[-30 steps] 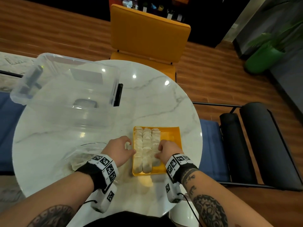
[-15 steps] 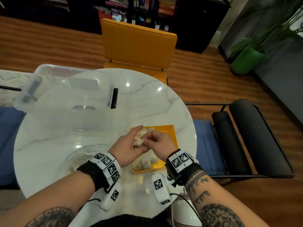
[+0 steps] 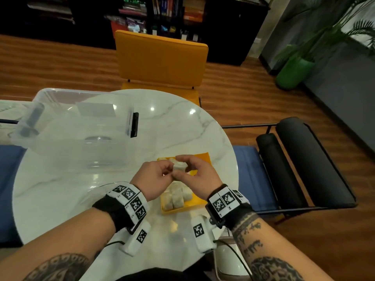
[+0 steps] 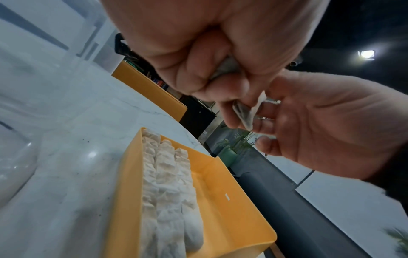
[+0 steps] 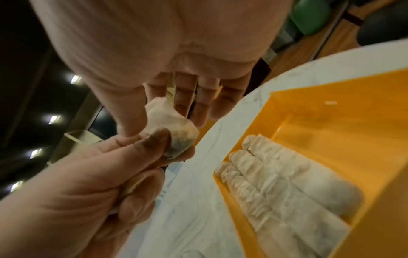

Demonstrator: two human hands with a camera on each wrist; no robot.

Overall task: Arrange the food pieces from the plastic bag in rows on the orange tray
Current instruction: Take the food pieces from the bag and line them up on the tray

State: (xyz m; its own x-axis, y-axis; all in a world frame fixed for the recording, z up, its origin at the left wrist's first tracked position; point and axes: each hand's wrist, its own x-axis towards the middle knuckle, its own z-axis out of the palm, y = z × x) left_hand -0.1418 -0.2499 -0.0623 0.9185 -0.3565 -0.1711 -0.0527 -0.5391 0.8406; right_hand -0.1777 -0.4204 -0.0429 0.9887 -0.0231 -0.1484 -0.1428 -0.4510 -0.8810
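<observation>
The orange tray lies on the marble table with three rows of white food pieces along its left side; its right part is bare. Both hands meet above the tray. My right hand pinches one white food piece between thumb and fingers. My left hand touches that piece with its thumb and holds a second piece inside its curled fingers. The clear plastic bag lies left of my left wrist, mostly hidden.
A large clear plastic storage box fills the table's far left. An orange chair stands behind the table, a black-framed seat to the right. The table edge runs close to the tray's right side.
Both hands have lifted off the rows on the tray and come together above it, with a food piece between them. The head view has tilted upward.
</observation>
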